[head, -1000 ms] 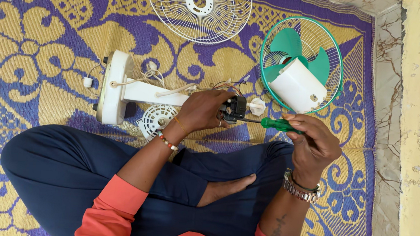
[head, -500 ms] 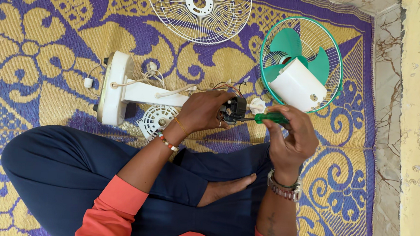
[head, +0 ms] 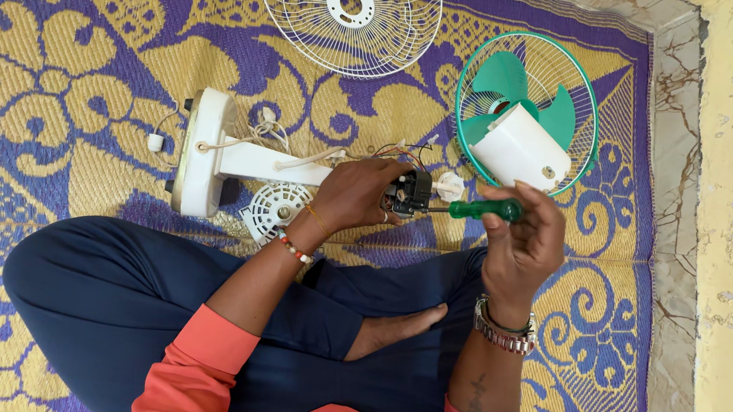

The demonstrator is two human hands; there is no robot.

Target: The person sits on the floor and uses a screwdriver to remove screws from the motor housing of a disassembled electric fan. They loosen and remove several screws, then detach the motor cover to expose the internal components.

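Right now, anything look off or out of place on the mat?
Nothing spilled or broken, but the fan is in pieces: white stand lies on its side, loose wires exposed near the black motor part in the left hand. Right hand holds the green screwdriver; white grille and green grille lie apart.

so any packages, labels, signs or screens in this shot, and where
None in view: no package, label, sign or screen. The left hand holds a black motor part, the right hand a green screwdriver, over a purple and yellow mat with unmarked fan parts.
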